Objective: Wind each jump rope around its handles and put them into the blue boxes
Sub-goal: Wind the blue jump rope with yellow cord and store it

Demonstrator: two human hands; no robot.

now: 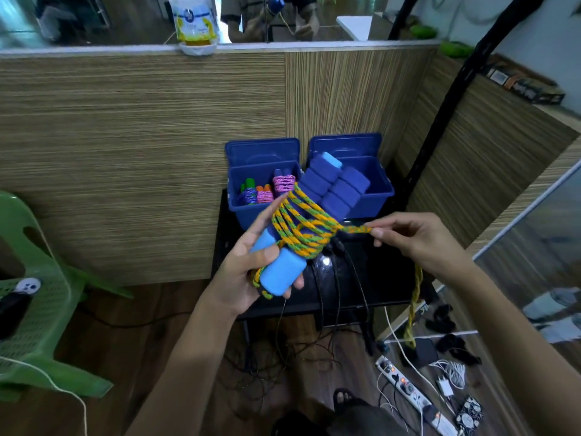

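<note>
Left hand [248,272] grips handles [284,272]; right hand [405,237] pinches rope [356,229].

The rope [301,228] is braided orange and green, its handles [283,272] light blue with dark blue grips. Both boxes [377,196] are blue; the chair [41,309] is green.

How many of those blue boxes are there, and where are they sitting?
2. The left blue box and the right blue box stand side by side on the black table against the wooden wall, lids open. The held handles partly cover both; no others show.
</note>
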